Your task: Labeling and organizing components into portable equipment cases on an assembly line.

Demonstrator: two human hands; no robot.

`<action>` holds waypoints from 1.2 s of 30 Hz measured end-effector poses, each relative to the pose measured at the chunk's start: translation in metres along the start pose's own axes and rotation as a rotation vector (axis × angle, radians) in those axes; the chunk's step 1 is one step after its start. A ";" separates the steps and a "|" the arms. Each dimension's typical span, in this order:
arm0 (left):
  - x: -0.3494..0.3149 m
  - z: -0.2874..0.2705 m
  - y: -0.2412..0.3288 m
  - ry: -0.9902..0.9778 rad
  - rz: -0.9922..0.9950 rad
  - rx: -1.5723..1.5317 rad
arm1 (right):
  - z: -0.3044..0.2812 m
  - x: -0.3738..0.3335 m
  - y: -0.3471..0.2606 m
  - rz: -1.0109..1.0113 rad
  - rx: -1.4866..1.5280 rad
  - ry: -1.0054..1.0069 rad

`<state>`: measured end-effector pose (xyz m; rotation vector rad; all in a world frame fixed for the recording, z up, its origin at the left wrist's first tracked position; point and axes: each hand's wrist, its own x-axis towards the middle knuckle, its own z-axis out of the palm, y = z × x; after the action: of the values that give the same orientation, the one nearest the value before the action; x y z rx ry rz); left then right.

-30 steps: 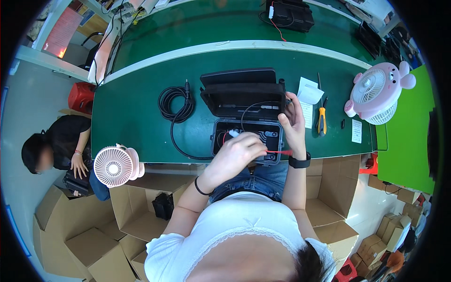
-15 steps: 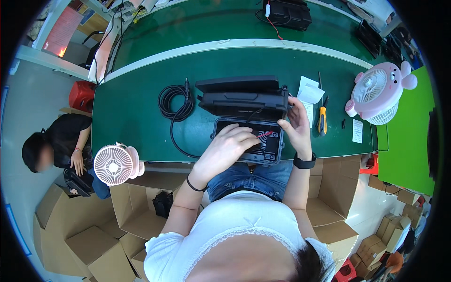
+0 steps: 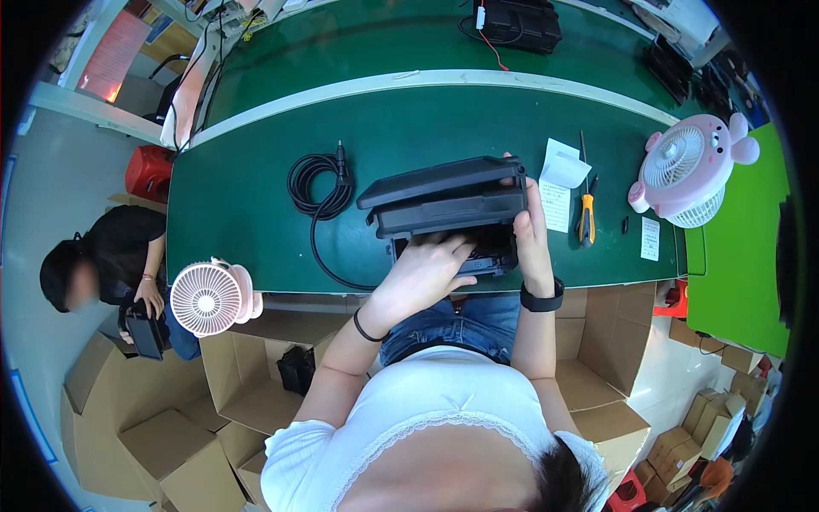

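A black plastic case sits at the near table edge, its thick black upper part [image 3: 452, 213] tilted over the black base [image 3: 495, 263]. A black flap [image 3: 439, 181] stands above that part. My right hand [image 3: 532, 239] grips the upper part at its right end, thumb on the near side and fingers behind. My left hand [image 3: 426, 271] reaches into the gap between the two parts; its thumb is stretched apart along the base's near side. The left fingertips are hidden under the upper part, and so is most of the base's inside.
A coiled black cable [image 3: 320, 188] lies left of the case. To the right are folded paper [image 3: 559, 183], an orange-handled screwdriver [image 3: 587, 218] and a pink fan [image 3: 678, 162]. Another small fan [image 3: 207, 299] stands left. A co-worker [image 3: 119, 256] holds a black case. Cardboard boxes [image 3: 171, 456] stand below.
The upper part has been tipped down toward me over the base by my right hand. My left fingers have gone underneath it, and the red wire they were at is now hidden.
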<state>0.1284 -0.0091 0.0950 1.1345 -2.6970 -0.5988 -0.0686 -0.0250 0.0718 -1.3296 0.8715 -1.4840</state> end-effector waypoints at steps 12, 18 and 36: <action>-0.041 -0.010 -0.010 0.572 0.241 0.092 | 0.005 0.010 0.004 0.241 -0.120 0.173; -0.047 -0.003 -0.027 0.711 -0.052 0.122 | 0.006 0.011 0.009 0.273 -0.095 0.215; -0.047 0.011 -0.042 1.011 0.120 0.130 | -0.003 0.010 0.023 0.250 0.054 0.022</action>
<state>0.1853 0.0006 0.0679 0.9224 -1.8967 0.1684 -0.0674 -0.0426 0.0529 -1.1221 0.9671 -1.3194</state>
